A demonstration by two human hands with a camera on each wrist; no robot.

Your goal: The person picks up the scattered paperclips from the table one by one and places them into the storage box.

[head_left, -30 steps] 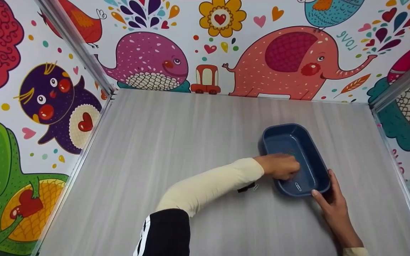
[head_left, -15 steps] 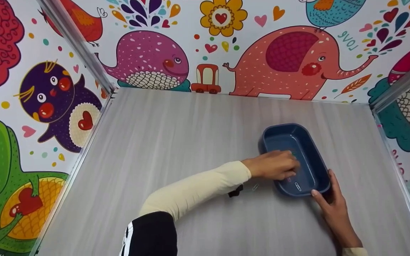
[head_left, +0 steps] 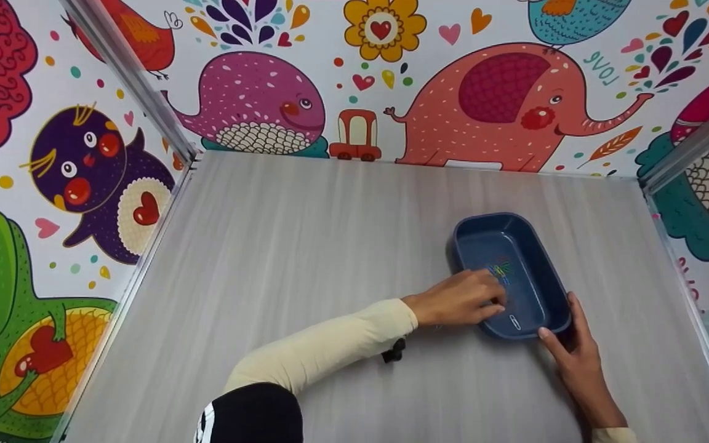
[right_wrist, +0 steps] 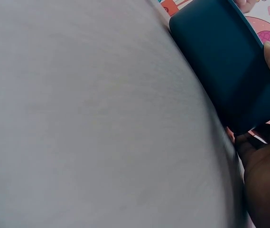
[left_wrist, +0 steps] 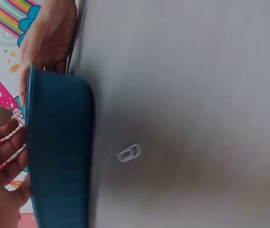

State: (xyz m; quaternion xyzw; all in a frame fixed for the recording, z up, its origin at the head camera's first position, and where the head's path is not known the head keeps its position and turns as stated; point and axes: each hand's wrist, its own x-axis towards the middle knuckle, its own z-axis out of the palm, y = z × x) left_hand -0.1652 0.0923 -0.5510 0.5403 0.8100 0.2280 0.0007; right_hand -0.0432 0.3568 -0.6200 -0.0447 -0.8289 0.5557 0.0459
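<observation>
A dark blue rectangular tub (head_left: 545,261) stands on the tabletop. Inside lie a pile of small coloured paper clips (head_left: 502,271) and, near its front end, a white paper clip (head_left: 515,322). My left hand (head_left: 462,297) is over the tub's left rim, fingers loosely bent; the left wrist view shows nothing between these fingers (left_wrist: 11,147). Another white paper clip (left_wrist: 129,153) lies on the tabletop beside the tub, mostly hidden by the left hand in the head view. My right hand (head_left: 579,357) grips the front right corner, thumb on the rim and fingers along the outer wall.
The wood-grain tabletop (head_left: 305,234) is bordered by printed cartoon panels (head_left: 256,104) at the back and both sides. Metal strips (head_left: 136,80) run along the panel corners. A black wrist mount (head_left: 394,351) hangs under the left forearm.
My left hand has drawn back leftward from inside the tub to its left rim, uncovering the coloured paper clips. The right hand and tub have stayed in place.
</observation>
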